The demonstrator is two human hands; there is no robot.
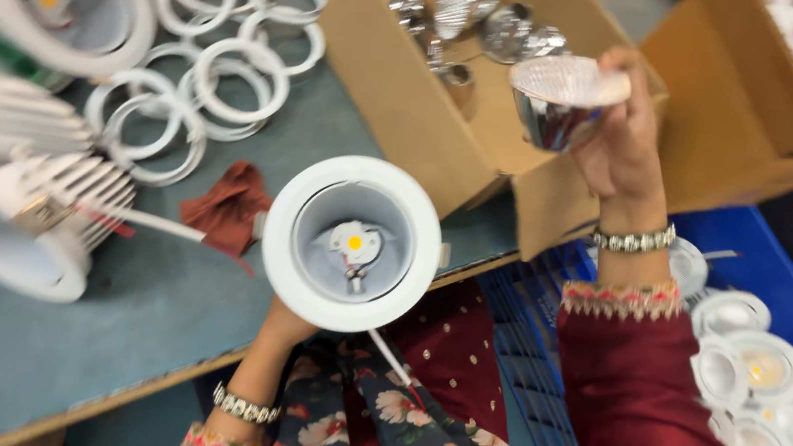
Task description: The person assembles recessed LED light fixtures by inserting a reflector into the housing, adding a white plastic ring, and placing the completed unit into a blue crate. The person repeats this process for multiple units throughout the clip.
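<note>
The left hand [283,325] grips a white downlight housing [352,244] from below at the desk [48,352] front edge; the right hand [623,145] fingers close around a shiny reflector cup [563,100].

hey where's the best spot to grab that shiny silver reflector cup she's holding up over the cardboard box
Probably by the chrome sides of the reflector cup, coming from below or the side, as the right hand has it now. Its wide textured face points up and looks easy to smudge, while the body narrows downward, so fingers wrap it there.

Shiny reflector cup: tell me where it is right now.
The shiny reflector cup is in the right hand, raised beside the cardboard box of reflectors, upper right of the head view.
</note>
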